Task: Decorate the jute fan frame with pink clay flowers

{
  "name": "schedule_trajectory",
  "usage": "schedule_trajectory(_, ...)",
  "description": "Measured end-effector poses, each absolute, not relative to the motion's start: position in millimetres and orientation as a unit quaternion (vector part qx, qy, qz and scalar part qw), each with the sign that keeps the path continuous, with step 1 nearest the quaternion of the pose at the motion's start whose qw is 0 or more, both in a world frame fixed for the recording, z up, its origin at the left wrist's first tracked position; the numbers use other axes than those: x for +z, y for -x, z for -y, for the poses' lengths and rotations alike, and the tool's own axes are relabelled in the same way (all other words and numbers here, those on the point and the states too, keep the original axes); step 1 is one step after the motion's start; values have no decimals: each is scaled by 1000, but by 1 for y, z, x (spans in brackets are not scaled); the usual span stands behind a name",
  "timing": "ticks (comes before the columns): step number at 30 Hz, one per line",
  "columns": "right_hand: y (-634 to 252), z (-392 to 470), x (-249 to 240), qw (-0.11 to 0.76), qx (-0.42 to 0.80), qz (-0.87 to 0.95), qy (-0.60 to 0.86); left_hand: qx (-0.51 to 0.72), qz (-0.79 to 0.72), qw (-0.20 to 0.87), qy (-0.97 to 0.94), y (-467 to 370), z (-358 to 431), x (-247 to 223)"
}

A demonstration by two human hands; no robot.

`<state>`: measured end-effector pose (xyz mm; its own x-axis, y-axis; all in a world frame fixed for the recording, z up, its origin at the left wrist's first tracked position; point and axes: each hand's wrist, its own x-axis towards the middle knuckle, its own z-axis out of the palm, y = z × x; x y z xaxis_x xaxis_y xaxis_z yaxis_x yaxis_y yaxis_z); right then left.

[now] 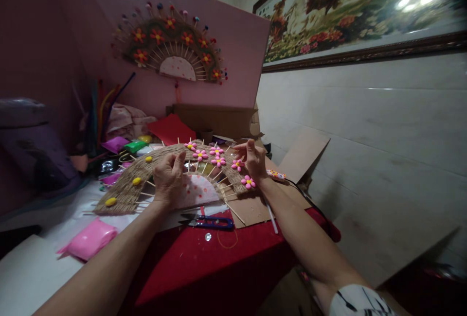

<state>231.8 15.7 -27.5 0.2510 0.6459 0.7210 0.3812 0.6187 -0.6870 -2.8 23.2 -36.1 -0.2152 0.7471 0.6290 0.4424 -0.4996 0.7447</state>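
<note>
A half-round fan of twine wound over thin sticks lies on the table, with a white, pink-spotted centre piece. Pink flowers with yellow middles cover its right part, and bare yellow ovals dot its left. My left hand is closed over the fan's middle; what its fingers hold, if anything, is hidden. Above the fan's right side, my right hand has its thumb and fingers drawn together near a pink flower. Anything between those fingertips is too small to make out.
Blue thread snips lie on the red cloth before the fan. A pink clay packet rests at left, with more coloured packets behind. Cardboard and a glue gun are at right. A finished fan hangs behind.
</note>
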Motion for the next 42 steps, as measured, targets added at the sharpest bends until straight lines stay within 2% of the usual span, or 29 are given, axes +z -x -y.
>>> schedule_trajectory(19,-231,-14,-26,657,97,604,439,624,-479,139,-602,3,-28,-37)
schedule_trajectory(30,-232,-15,-27,657,92,608,437,597,-496,102,-622,5,-25,-37)
schedule_trajectory(37,-227,-5,-17,585,104,710,377,617,-488,120,-606,3,-26,-36)
schedule_trajectory(42,-222,-2,-14,517,71,760,388,620,-490,132,-599,3,-29,-38)
